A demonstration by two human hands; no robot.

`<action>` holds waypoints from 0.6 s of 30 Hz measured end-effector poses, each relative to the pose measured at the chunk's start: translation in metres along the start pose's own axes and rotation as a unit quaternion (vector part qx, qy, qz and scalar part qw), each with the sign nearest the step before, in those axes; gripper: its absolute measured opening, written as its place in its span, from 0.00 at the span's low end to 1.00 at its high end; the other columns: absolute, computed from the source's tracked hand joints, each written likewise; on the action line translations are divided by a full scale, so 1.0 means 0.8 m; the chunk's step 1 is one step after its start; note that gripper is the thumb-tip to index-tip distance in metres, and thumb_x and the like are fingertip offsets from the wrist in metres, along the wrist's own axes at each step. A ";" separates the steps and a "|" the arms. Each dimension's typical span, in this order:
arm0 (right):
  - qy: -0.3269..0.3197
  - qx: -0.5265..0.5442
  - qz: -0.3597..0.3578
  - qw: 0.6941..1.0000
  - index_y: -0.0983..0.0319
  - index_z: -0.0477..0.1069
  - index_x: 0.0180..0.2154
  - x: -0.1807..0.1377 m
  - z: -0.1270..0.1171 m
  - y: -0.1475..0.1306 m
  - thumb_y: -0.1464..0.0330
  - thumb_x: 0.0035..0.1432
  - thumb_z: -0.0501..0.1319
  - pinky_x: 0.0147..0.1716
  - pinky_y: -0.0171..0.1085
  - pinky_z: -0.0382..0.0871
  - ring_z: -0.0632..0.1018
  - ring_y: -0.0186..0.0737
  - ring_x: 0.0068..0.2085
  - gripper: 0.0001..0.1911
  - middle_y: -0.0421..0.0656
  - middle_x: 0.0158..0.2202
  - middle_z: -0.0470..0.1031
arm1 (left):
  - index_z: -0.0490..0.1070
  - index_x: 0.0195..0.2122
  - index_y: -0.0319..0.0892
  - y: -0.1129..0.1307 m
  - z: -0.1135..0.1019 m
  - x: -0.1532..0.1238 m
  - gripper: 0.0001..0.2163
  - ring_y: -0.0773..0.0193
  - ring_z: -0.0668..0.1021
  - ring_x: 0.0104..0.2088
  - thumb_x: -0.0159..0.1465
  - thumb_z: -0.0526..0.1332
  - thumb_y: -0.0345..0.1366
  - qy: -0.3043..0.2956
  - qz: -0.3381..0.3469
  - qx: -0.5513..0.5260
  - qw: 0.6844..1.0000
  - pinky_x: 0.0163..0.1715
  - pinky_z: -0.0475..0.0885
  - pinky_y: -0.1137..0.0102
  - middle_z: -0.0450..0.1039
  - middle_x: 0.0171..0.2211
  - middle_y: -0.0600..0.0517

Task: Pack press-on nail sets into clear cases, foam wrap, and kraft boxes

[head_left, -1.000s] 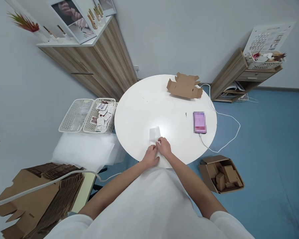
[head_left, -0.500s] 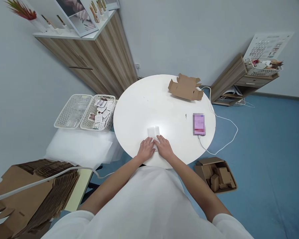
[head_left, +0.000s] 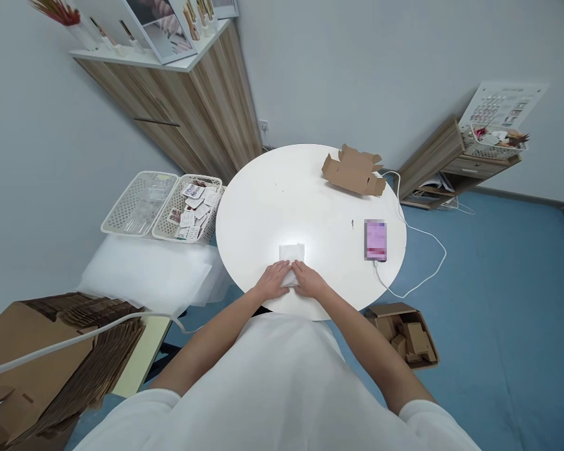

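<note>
Both hands, left (head_left: pixel 273 282) and right (head_left: pixel 309 281), press flat, fingers spread, gripping nothing, on a white packet (head_left: pixel 292 255) (no legible writing).

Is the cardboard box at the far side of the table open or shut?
Open: the cardboard box lies with its flaps spread on the table.

blue floor (head_left: pixel 498 282), pale wall (head_left: pixel 357 62), wooden cabinet (head_left: pixel 202 106)

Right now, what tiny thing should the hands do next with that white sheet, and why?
Probably press the fold flat. Both the left hand and the right hand rest on the near edge of the white sheet, which lies on the table.
</note>
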State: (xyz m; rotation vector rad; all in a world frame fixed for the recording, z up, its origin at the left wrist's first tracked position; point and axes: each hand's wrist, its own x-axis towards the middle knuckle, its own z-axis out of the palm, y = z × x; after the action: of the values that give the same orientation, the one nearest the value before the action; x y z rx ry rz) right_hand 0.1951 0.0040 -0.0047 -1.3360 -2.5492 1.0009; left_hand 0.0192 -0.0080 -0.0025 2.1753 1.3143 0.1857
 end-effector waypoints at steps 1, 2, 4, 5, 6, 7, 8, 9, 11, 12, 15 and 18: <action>-0.002 0.002 0.002 1.000 0.67 0.53 0.56 -0.004 -0.001 -0.004 0.73 0.43 0.60 0.55 0.46 0.54 0.57 0.49 0.59 0.36 0.53 0.57 0.58 | 0.52 0.56 0.44 0.001 0.001 -0.003 0.32 0.52 0.59 0.57 0.49 0.60 0.35 0.003 -0.005 -0.010 1.000 0.53 0.55 0.59 0.57 0.56 0.44; -0.003 0.005 0.007 1.000 0.66 0.54 0.55 -0.010 -0.001 -0.008 0.72 0.43 0.60 0.54 0.46 0.55 0.59 0.50 0.58 0.36 0.53 0.57 0.58 | 0.53 0.55 0.43 0.003 0.002 -0.006 0.31 0.53 0.61 0.56 0.48 0.60 0.33 0.003 -0.009 -0.019 1.000 0.53 0.55 0.59 0.59 0.55 0.44; -0.007 0.013 0.021 1.000 0.66 0.56 0.54 -0.023 0.000 -0.016 0.70 0.43 0.60 0.51 0.46 0.58 0.63 0.51 0.55 0.34 0.53 0.54 0.62 | 0.56 0.53 0.44 0.008 0.005 -0.015 0.30 0.52 0.65 0.53 0.47 0.59 0.31 -0.008 -0.011 -0.037 0.999 0.51 0.57 0.59 0.63 0.52 0.45; -0.013 0.018 0.025 0.999 0.66 0.57 0.53 -0.029 0.002 -0.020 0.68 0.43 0.60 0.49 0.45 0.60 0.65 0.50 0.52 0.33 0.53 0.52 0.64 | 0.58 0.52 0.44 0.010 0.007 -0.020 0.29 0.52 0.66 0.51 0.46 0.59 0.31 -0.014 -0.008 -0.049 0.999 0.50 0.58 0.59 0.65 0.50 0.46; -0.020 0.022 0.028 0.999 0.65 0.58 0.53 -0.035 0.003 -0.023 0.67 0.44 0.59 0.47 0.44 0.62 0.67 0.49 0.50 0.31 0.51 0.50 0.66 | 0.59 0.50 0.44 0.012 0.008 -0.024 0.27 0.53 0.67 0.50 0.46 0.58 0.31 -0.018 -0.004 -0.061 0.998 0.49 0.59 0.60 0.66 0.48 0.47; -0.026 0.026 0.031 0.999 0.64 0.58 0.52 -0.040 0.004 -0.025 0.66 0.45 0.59 0.45 0.43 0.62 0.68 0.48 0.49 0.30 0.50 0.48 0.67 | 0.61 0.49 0.45 0.013 0.008 -0.027 0.26 0.53 0.68 0.48 0.46 0.58 0.31 -0.020 -0.001 -0.073 0.997 0.49 0.60 0.60 0.67 0.47 0.48; -0.030 0.029 0.033 0.999 0.64 0.59 0.52 -0.043 0.004 -0.026 0.65 0.46 0.58 0.45 0.42 0.62 0.68 0.48 0.48 0.29 0.49 0.47 0.67 | 0.62 0.48 0.45 0.014 0.008 -0.028 0.25 0.54 0.69 0.47 0.46 0.58 0.31 -0.020 0.001 -0.083 0.996 0.48 0.60 0.60 0.68 0.45 0.49; -0.032 0.033 0.037 0.998 0.64 0.59 0.51 -0.044 0.003 -0.026 0.65 0.47 0.57 0.45 0.41 0.62 0.67 0.47 0.48 0.28 0.49 0.47 0.67 | 0.63 0.47 0.45 0.015 0.007 -0.028 0.24 0.54 0.69 0.47 0.46 0.58 0.31 -0.018 0.001 -0.089 0.996 0.47 0.61 0.61 0.69 0.45 0.49; -0.033 0.039 0.046 0.998 0.64 0.62 0.48 -0.040 -0.001 -0.024 0.66 0.47 0.57 0.45 0.40 0.61 0.66 0.46 0.48 0.24 0.49 0.48 0.66 | 0.66 0.43 0.44 0.015 0.002 -0.021 0.20 0.54 0.69 0.46 0.46 0.58 0.32 -0.019 -0.010 -0.087 0.996 0.46 0.62 0.62 0.68 0.43 0.48; -0.036 0.043 0.051 0.997 0.64 0.64 0.45 -0.035 -0.004 -0.021 0.65 0.48 0.57 0.45 0.40 0.61 0.66 0.46 0.48 0.21 0.49 0.48 0.65 | 0.68 0.40 0.44 0.014 -0.001 -0.015 0.17 0.54 0.69 0.45 0.46 0.58 0.32 -0.021 -0.022 -0.083 0.996 0.45 0.63 0.62 0.68 0.42 0.48; -0.050 0.060 0.074 0.994 0.63 0.68 0.34 -0.014 -0.017 -0.009 0.64 0.48 0.57 0.42 0.38 0.62 0.66 0.46 0.46 0.11 0.48 0.45 0.65 | 0.69 0.29 0.43 0.010 -0.012 0.006 0.07 0.56 0.71 0.39 0.48 0.57 0.34 -0.051 -0.062 -0.114 0.990 0.40 0.65 0.65 0.69 0.36 0.49; -0.047 0.083 0.119 0.988 0.61 0.67 0.31 0.007 -0.026 0.002 0.64 0.50 0.56 0.38 0.37 0.63 0.66 0.44 0.43 0.08 0.46 0.40 0.66 | 0.67 0.29 0.43 0.005 -0.017 0.021 0.05 0.62 0.72 0.33 0.51 0.55 0.34 -0.073 -0.136 -0.190 0.969 0.33 0.66 0.69 0.70 0.31 0.52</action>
State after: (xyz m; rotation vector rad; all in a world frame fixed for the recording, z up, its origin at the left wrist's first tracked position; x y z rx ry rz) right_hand 0.2009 0.0194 0.0092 -1.6063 -2.3457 1.3147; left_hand 0.0250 0.0108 0.0079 1.6403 1.3505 0.1502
